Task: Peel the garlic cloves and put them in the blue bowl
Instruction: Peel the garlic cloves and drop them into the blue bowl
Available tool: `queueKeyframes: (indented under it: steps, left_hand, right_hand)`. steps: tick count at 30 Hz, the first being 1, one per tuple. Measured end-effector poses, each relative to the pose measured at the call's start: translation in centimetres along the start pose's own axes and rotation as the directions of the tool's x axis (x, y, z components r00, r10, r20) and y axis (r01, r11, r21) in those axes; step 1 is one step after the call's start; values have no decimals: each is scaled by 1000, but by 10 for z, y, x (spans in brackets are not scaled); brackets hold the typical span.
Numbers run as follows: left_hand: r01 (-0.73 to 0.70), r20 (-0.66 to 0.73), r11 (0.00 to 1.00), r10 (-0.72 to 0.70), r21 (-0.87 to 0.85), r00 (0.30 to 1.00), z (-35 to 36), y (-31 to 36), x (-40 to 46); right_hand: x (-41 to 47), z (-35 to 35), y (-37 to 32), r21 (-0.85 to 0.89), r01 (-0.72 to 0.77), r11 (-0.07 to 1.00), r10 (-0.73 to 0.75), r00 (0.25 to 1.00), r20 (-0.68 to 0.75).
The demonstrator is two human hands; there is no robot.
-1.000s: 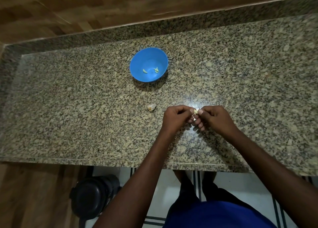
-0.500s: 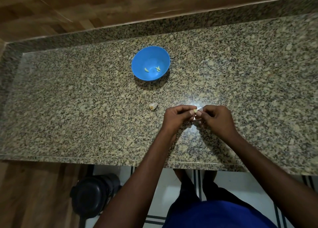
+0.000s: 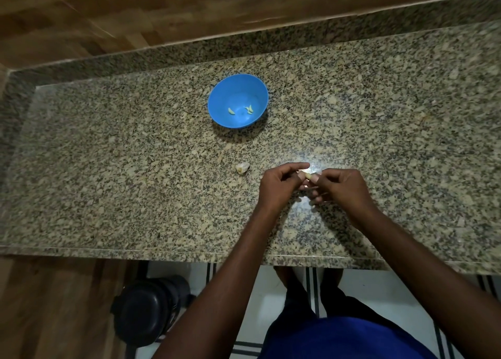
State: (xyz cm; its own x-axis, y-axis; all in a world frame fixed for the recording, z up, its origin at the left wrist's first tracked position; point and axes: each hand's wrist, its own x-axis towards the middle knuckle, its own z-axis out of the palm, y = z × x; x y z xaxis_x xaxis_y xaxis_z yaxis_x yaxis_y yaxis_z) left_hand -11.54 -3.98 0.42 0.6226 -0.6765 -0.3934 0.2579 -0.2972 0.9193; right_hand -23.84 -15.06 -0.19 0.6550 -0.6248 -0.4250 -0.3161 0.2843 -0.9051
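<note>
Head view: both hands, left and right, have a narrow grip pinching one clove, probably light, slick, papery-skinned, so nip the skin at its tip.

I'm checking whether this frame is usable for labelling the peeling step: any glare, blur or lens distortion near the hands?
Head view: a bright glare spot on the granite counter sits just behind the garlic clove pinched between the left hand and right hand, washing out its outline; the picture is slightly soft; wide-angle bending curves the counter edges; the blue bowl stays readable.
</note>
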Motion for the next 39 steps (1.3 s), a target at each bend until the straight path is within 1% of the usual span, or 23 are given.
queueKeyframes:
  steps: [3, 4, 5, 7, 9, 11, 14, 16, 18, 19, 20, 22, 24, 26, 27, 28, 30, 32, 35, 36, 37, 38, 39]
  left_hand:
    - [-8, -19, 1000, 8, -11, 1000, -1, -3, -3]
    - [-6, -26, 1000, 6, -13, 1000, -1, -4, -4]
    - [-4, -34, 1000, 3, -19, 999, -1, -4, -5]
    - [-5, -45, 999, 3, -45, 999, -1, -4, -7]
    - [8, -44, 998, -11, -67, 999, -2, -3, -7]
    - [31, -44, 998, -33, -46, 998, -3, -6, -7]
    - [68, -80, 997, -66, 24, 995, -3, -9, -9]
    - [67, -78, 996, -63, 61, 995, -1, -12, -10]
    - [68, -82, 996, -63, 59, 995, 0, -13, -11]
    - [72, -87, 997, -68, 36, 994, 0, -14, -10]
    - [78, -95, 997, -76, 18, 993, 0, -15, -9]
    - [93, -96, 996, -91, 13, 991, -2, -17, -8]
    - [100, -77, 995, -98, 19, 992, -3, -18, -7]
    - [91, -51, 996, -91, -1, 995, -4, -18, -7]
    - [86, -39, 996, -87, -11, 995, -4, -18, -7]
    - [86, -28, 996, -86, -14, 996, -4, -17, -7]
    - [90, -14, 996, -91, -16, 996, -3, -14, -9]
    - [78, -18, 997, -78, -10, 997, -3, -12, -10]
    - [35, -36, 999, -35, 0, 999, -4, -9, -11]
    - [28, -38, 1000, -28, 0, 999, -5, -9, -10]
    - [23, -41, 1000, -23, 8, 999, -5, -9, -9]
    - [18, -42, 1000, -17, 22, 999, -6, -9, -8]
    - [12, -41, 999, -10, 37, 999, -7, -10, -8]
  right_hand:
    - [-1, 2, 1, -35, 27, 999, -29, 999, -43]
    - [0, 3, 1, -70, 48, 996, -52, 997, -58]
    - [2, 3, 3, -139, 76, 987, -86, 994, -65]
    - [3, 4, 4, -285, 125, 951, -139, 990, -33]
    - [4, 5, 5, -306, 125, 944, -129, 992, 9]
    - [5, 4, 7, -308, 113, 945, -114, 993, 13]
    - [7, 3, 11, -388, 133, 912, -136, 990, 20]
    - [7, 4, 14, -426, 131, 895, -132, 991, 27]
    - [7, 5, 14, -478, 139, 868, -141, 990, 32]
    - [6, 5, 13, -529, 148, 836, -151, 988, 37]
    - [6, 5, 11, -604, 155, 782, -160, 986, 45]
    - [4, 5, 7, -772, 134, 621, -149, 988, 52]
    - [1, 6, 2, -890, 111, 441, -166, 985, 41]
    - [0, 6, 1, -943, 173, 283, -258, 961, 99]
    - [0, 6, 1, -943, 212, 258, -304, 944, 129]
    - [1, 6, 1, -930, 236, 281, -327, 935, 138]
    - [2, 8, 1, -894, 241, 377, -327, 938, 115]
    - [2, 11, 0, -872, 199, 447, -321, 946, 52]
    - [1, 11, -1, -849, 133, 512, -289, 957, -24]
    - [1, 10, -3, -809, 130, 573, -258, 966, -27]
    - [1, 9, -5, -731, 131, 670, -208, 978, -15]
    - [1, 8, -6, -606, 119, 787, -152, 988, -4]
    - [0, 8, -8, -445, 87, 891, -96, 995, 2]
